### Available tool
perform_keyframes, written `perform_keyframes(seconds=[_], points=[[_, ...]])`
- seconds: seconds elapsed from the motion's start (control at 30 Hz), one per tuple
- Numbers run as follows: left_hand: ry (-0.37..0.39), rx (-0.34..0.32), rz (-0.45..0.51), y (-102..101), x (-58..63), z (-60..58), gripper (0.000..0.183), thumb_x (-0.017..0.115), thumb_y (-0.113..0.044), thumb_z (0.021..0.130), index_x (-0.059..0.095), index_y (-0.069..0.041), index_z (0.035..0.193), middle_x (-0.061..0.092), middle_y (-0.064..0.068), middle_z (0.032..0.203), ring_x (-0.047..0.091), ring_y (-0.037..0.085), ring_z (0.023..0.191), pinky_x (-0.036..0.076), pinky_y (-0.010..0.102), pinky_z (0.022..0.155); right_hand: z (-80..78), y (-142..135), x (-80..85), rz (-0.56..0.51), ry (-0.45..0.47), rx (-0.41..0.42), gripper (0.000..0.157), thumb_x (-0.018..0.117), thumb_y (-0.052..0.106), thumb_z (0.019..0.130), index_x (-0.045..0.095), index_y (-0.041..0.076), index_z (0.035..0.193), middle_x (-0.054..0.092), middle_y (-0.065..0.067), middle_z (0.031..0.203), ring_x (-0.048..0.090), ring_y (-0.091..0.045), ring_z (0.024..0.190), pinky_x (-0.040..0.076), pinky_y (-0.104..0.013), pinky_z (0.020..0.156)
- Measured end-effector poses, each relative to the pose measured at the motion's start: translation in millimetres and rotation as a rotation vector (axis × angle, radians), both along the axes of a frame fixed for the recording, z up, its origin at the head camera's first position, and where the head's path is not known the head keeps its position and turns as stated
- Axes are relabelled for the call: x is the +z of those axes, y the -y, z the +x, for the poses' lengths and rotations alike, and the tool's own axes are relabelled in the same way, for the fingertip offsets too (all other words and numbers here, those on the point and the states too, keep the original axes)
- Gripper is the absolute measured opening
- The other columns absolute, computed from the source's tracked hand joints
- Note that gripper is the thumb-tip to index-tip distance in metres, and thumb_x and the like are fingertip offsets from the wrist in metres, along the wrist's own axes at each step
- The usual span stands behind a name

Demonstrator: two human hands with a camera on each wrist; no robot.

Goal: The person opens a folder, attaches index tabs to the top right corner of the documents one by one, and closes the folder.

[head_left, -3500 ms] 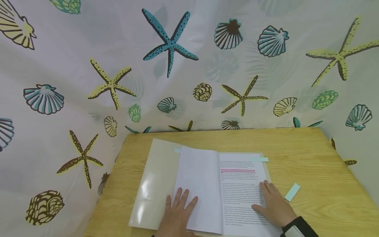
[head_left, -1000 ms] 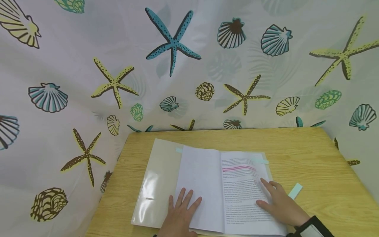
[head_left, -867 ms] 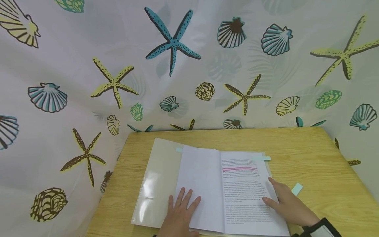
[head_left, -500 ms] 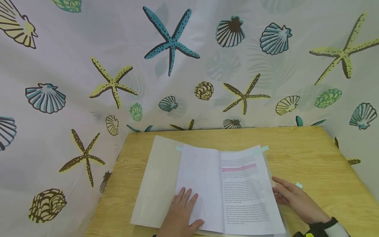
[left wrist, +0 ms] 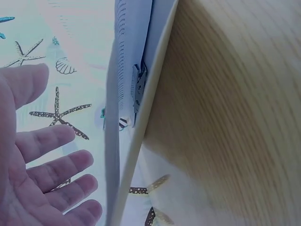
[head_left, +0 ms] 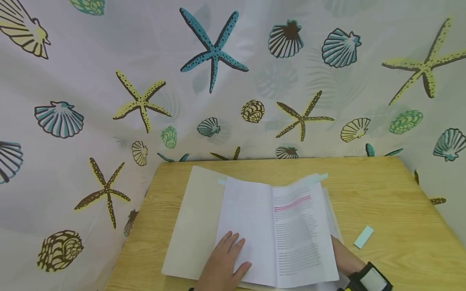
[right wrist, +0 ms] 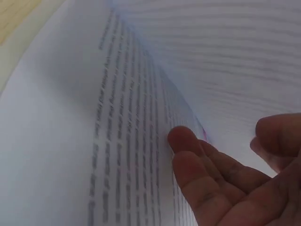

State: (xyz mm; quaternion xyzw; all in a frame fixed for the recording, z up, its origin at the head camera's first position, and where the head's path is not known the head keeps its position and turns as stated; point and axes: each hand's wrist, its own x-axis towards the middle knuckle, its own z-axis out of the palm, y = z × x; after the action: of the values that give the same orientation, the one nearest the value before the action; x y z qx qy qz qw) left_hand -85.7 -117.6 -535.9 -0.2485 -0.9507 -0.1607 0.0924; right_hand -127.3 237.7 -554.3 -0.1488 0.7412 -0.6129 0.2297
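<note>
Folder (head_left: pixel 187 230) lies spread flat on wood table (head_left: pixel 386 194), lower ctr. of head view, cover to the L, papers inside. L page (head_left: pixel 249 214) is blank; R page (head_left: pixel 300 242) carries printed txt w/ pink-marked lines (head_left: pixel 293 203) nr. top. R page is lifted off the stack along its outer side & bowed, top corner tilted up; pale green tab (head_left: pixel 322 178) at that corner projects past the edge. Second tab (head_left: pixel 221 182) shows at top of cover, just beside the L page. Dark clip (left wrist: pixel 139 89) is visible betw. paper & cover edge in L wrist view. L hand (head_left: pixel 223 262) rests on lower part of L page, fingers extended & relaxed, thumb spread, nothing gripped. R hand (right wrist: pixel 230 183) is under the lifted R page, betw. it & another printed page (right wrist: pixel 124 132) below; fingers slightly bent, thumb apart from them, no pinch on the paper; head view hides these fingers behind the page. Watch-like band (head_left: pixel 369 279) is on R wrist. Loose pale green strip (head_left: pixel 363 237) lies on table, R of folder, nr. R forearm, not touching. White cloth (head_left: pixel 225 121) w/ starfish & shell prints stands behind table & at both sides.
</note>
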Motion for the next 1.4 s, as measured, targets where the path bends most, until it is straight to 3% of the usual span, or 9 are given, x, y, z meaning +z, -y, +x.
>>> perform_keyframes(seconds=[0.1, 0.23, 0.37, 0.47, 0.6, 0.7, 0.8, 1.03, 1.4], points=[[-0.008, 0.001, 0.025, -0.2, 1.1, -0.1, 0.052, 0.057, -0.045, 0.091, 0.052, -0.009, 0.129, 0.052, 0.011, 0.131, 0.038, 0.028, 0.128, 0.04, 0.046, 0.099, 4.3, -0.4, -5.5, -0.247, -0.037, 0.126, 0.047, 0.045, 0.01, 0.096, 0.023, 0.005, 0.137, 0.042, 0.01, 0.123, 0.045, 0.002, 0.107, 0.041, -0.019, 0.085], [-0.007, 0.011, 0.067, 0.8, 4.2, -1.0, 0.049, 0.058, -0.041, 0.091, 0.053, -0.008, 0.128, 0.054, 0.011, 0.129, 0.039, 0.028, 0.127, 0.041, 0.047, 0.098, 6.0, 6.5, -5.2, -0.424, 0.033, 0.213, 0.048, 0.039, 0.006, 0.097, 0.018, -0.009, 0.137, 0.044, 0.012, 0.125, 0.049, -0.001, 0.109, 0.044, -0.021, 0.087], [-0.022, 0.027, 0.086, 3.2, 6.5, -2.1, 0.047, 0.06, -0.038, 0.09, 0.054, -0.008, 0.127, 0.055, 0.011, 0.127, 0.041, 0.029, 0.125, 0.041, 0.047, 0.098, 0.0, 23.9, -7.6, -0.154, -0.219, 0.125, 0.064, 0.054, 0.005, 0.087, 0.013, -0.027, 0.124, 0.047, -0.018, 0.121, 0.044, -0.001, 0.105, 0.041, -0.028, 0.083], [-0.026, 0.047, 0.085, 5.6, 8.6, -2.8, 0.047, 0.059, -0.039, 0.091, 0.054, -0.008, 0.126, 0.055, 0.011, 0.126, 0.042, 0.03, 0.124, 0.041, 0.048, 0.098, -11.5, 23.1, -25.1, -0.154, -0.192, 0.114, 0.05, 0.047, 0.014, 0.093, 0.03, -0.011, 0.132, 0.044, -0.028, 0.123, 0.045, -0.012, 0.11, 0.037, -0.034, 0.085], [-0.014, 0.079, 0.099, 8.2, 12.4, -3.6, 0.045, 0.056, -0.039, 0.093, 0.055, -0.007, 0.125, 0.055, 0.011, 0.127, 0.042, 0.031, 0.125, 0.041, 0.049, 0.098, -19.9, 49.6, -12.6, 0.018, -0.17, 0.083, 0.049, 0.039, 0.038, 0.097, 0.038, 0.011, 0.138, 0.054, -0.006, 0.126, 0.051, -0.02, 0.112, 0.044, -0.04, 0.089], [-0.031, 0.104, 0.121, 10.3, 13.2, -5.2, 0.042, 0.054, -0.036, 0.095, 0.056, -0.005, 0.124, 0.057, 0.012, 0.125, 0.042, 0.031, 0.124, 0.04, 0.049, 0.099, -21.2, 82.9, 7.3, 0.378, -0.383, 0.028, 0.056, 0.055, 0.037, 0.092, 0.039, 0.013, 0.14, 0.053, -0.004, 0.131, 0.05, -0.019, 0.117, 0.044, -0.047, 0.094], [-0.051, 0.155, 0.168, 14.1, 14.2, -7.3, 0.037, 0.05, -0.03, 0.097, 0.058, -0.004, 0.121, 0.058, 0.012, 0.123, 0.043, 0.03, 0.124, 0.04, 0.049, 0.098, -25.7, 94.2, 2.2, 0.497, -0.465, 0.025, 0.06, 0.052, 0.032, 0.096, 0.026, 0.017, 0.148, 0.036, -0.006, 0.147, 0.032, -0.022, 0.132, 0.031, -0.051, 0.105], [-0.061, 0.253, 0.3, 28.5, 21.1, -11.0, 0.031, 0.043, -0.02, 0.1, 0.061, -0.001, 0.117, 0.06, 0.014, 0.119, 0.043, 0.033, 0.123, 0.041, 0.054, 0.096, -26.5, 110.6, -3.8, 0.622, -0.482, 0.015, 0.074, 0.055, 0.036, 0.094, 0.016, 0.004, 0.148, 0.02, -0.014, 0.153, 0.019, -0.024, 0.138, 0.023, -0.047, 0.11], [-0.084, 0.243, 0.181, 30.0, 13.4, -9.7, 0.035, 0.05, -0.027, 0.097, 0.059, 0.0, 0.118, 0.064, 0.013, 0.113, 0.044, 0.039, 0.12, 0.035, 0.058, 0.099, -21.3, 120.2, -4.9, 0.681, -0.5, 0.006, 0.069, 0.06, 0.037, 0.091, 0.03, 0.006, 0.145, 0.026, -0.015, 0.151, 0.026, -0.03, 0.135, 0.028, -0.049, 0.107]])
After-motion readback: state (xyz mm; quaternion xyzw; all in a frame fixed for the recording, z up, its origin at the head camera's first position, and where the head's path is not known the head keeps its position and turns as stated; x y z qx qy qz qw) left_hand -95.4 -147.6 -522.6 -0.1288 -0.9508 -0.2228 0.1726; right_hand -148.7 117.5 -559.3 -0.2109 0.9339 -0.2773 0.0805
